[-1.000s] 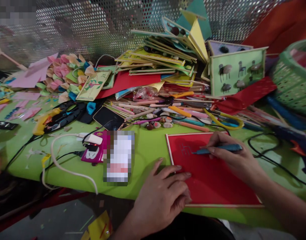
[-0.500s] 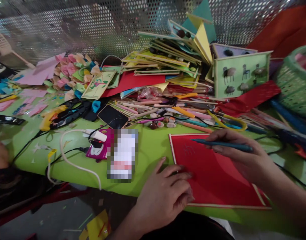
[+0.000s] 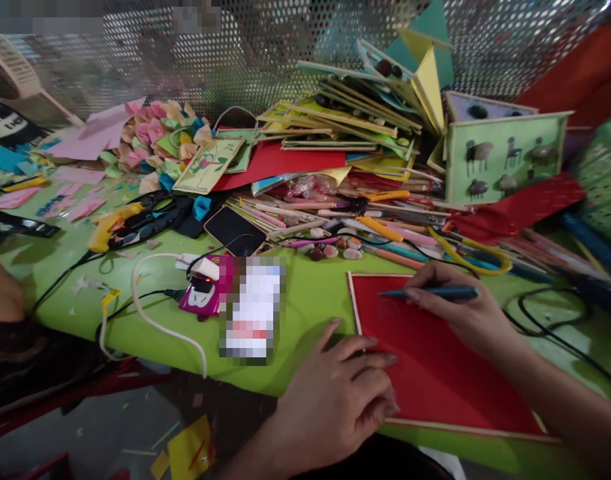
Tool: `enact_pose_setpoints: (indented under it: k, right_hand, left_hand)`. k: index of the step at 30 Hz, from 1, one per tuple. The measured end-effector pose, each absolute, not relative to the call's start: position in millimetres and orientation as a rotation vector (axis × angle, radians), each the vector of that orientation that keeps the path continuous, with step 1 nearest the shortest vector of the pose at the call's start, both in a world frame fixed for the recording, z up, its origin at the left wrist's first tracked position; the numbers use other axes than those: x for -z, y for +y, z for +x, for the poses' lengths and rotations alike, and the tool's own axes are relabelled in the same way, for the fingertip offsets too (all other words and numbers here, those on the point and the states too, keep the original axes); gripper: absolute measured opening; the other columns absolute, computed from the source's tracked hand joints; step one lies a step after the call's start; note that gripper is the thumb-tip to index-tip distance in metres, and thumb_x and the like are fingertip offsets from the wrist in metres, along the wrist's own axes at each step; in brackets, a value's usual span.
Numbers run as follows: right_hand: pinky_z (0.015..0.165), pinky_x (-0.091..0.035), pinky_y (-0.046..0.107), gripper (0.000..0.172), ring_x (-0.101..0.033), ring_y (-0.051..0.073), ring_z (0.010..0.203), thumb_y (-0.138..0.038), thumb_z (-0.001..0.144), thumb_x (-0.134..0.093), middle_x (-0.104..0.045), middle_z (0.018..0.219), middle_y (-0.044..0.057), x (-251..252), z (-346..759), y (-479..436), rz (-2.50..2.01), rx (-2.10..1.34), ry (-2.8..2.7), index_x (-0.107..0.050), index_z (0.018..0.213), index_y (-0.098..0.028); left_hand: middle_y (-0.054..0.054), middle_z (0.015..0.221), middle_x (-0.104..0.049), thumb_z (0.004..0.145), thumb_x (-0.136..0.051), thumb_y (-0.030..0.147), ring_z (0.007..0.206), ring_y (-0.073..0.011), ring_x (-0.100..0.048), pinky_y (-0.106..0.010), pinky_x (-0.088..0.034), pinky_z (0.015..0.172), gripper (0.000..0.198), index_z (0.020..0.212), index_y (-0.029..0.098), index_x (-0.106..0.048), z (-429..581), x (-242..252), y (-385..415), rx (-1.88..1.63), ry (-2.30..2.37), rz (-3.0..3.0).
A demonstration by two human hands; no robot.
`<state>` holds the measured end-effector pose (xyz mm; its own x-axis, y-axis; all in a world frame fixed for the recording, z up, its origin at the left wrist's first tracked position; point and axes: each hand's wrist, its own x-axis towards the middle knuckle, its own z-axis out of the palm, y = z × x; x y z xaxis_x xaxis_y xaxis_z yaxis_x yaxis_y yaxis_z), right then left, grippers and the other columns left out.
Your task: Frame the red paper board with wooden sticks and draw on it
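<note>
A red sheet (image 3: 435,360) edged with pale sticks lies on the green table (image 3: 305,287). In my right hand (image 3: 445,293), a dark blue pen (image 3: 458,292) is pinched, its tip over the upper left of the sheet, beside faint marks (image 3: 389,307). My left hand (image 3: 342,387) rests over the sheet's left edge with its fingers spread, and nothing is held in it. To its left lies a phone (image 3: 252,310) with a lit, blurred screen, next to a magenta power block (image 3: 205,293) with white plugs.
Painted pebbles (image 3: 330,251), pens and sticks lie behind the sheet. Further back are stacked framed cards (image 3: 345,120), a green pebble picture (image 3: 508,157) and folded paper flowers (image 3: 155,137). A yellow glue gun (image 3: 112,227) and cables lie left; more black cable (image 3: 550,327) lies right.
The camera view has shifted, so most things appear further right. My right hand and the pen have moved slightly left over the sheet. My left hand stays at the sheet's edge.
</note>
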<state>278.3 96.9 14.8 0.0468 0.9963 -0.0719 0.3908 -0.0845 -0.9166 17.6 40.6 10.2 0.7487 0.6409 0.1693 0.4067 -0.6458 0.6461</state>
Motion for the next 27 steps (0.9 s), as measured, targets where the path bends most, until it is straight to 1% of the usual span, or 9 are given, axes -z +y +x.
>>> enact_pose_setpoints:
  k: [4, 9, 15, 19, 24, 27]
  right_hand:
    - [0.061, -0.039, 0.031, 0.034, -0.054, 0.016, 0.063, -0.056, 0.079, -0.080, -0.065, 0.068, -0.001, -15.7, 278.0, 96.4, -1.577, -1.010, -1.475, -0.069, 0.076, -0.024]
    - [0.060, -0.041, 0.030, 0.033, -0.055, 0.016, 0.063, -0.056, 0.079, -0.079, -0.065, 0.068, -0.001, -18.9, 275.1, 96.5, -1.554, -0.990, -1.495, -0.070, 0.074, -0.024]
    - [0.060, -0.041, 0.030, 0.034, -0.055, 0.016, 0.064, -0.056, 0.078, -0.080, -0.066, 0.068, 0.000, -18.8, 272.8, 95.5, -1.564, -0.989, -1.496, -0.070, 0.075, -0.023]
    - [0.061, -0.042, 0.032, 0.034, -0.055, 0.017, 0.065, -0.057, 0.080, -0.078, -0.067, 0.069, 0.000, -16.1, 273.9, 95.2, -1.595, -0.971, -1.528, -0.070, 0.076, -0.024]
    - [0.061, -0.042, 0.032, 0.033, -0.056, 0.018, 0.064, -0.056, 0.080, -0.078, -0.067, 0.069, 0.000, -14.5, 275.3, 95.9, -1.590, -0.936, -1.536, -0.069, 0.075, -0.025]
    - [0.061, -0.042, 0.032, 0.031, -0.055, 0.017, 0.064, -0.054, 0.080, -0.078, -0.066, 0.068, -0.001, -14.4, 275.7, 96.5, -1.593, -0.936, -1.530, -0.068, 0.074, -0.025]
  left_hand:
    - [0.009, 0.138, -0.073, 0.108, -0.056, 0.033, 0.138, -0.0142, -0.057, -0.042, -0.016, 0.129, 0.013, 0.104, 0.026, -0.066, 18.4, -11.0, 41.1, -0.509, 0.790, 2.360]
    - [0.008, 0.138, -0.073, 0.108, -0.056, 0.033, 0.138, -0.0143, -0.056, -0.042, -0.020, 0.128, 0.014, 0.104, 0.027, -0.068, 18.1, -12.2, 41.0, -0.469, 0.789, 2.367]
    - [0.007, 0.140, -0.072, 0.110, -0.051, 0.036, 0.138, -0.0144, -0.056, -0.042, -0.016, 0.129, 0.020, 0.104, 0.026, -0.067, 17.5, -11.3, 41.0, -0.496, 0.783, 2.357]
    - [0.009, 0.139, -0.072, 0.109, -0.053, 0.036, 0.138, -0.0132, -0.056, -0.041, -0.018, 0.129, 0.018, 0.103, 0.026, -0.067, 17.8, -10.4, 40.6, -0.491, 0.789, 2.379]
    - [0.008, 0.137, -0.073, 0.109, -0.054, 0.037, 0.137, -0.0135, -0.057, -0.042, -0.018, 0.130, 0.019, 0.104, 0.026, -0.067, 18.9, -10.9, 40.6, -0.505, 0.798, 2.381]
    - [0.006, 0.137, -0.073, 0.109, -0.054, 0.037, 0.137, -0.0143, -0.057, -0.043, -0.021, 0.129, 0.019, 0.105, 0.025, -0.068, 18.9, -11.1, 40.7, -0.487, 0.799, 2.394]
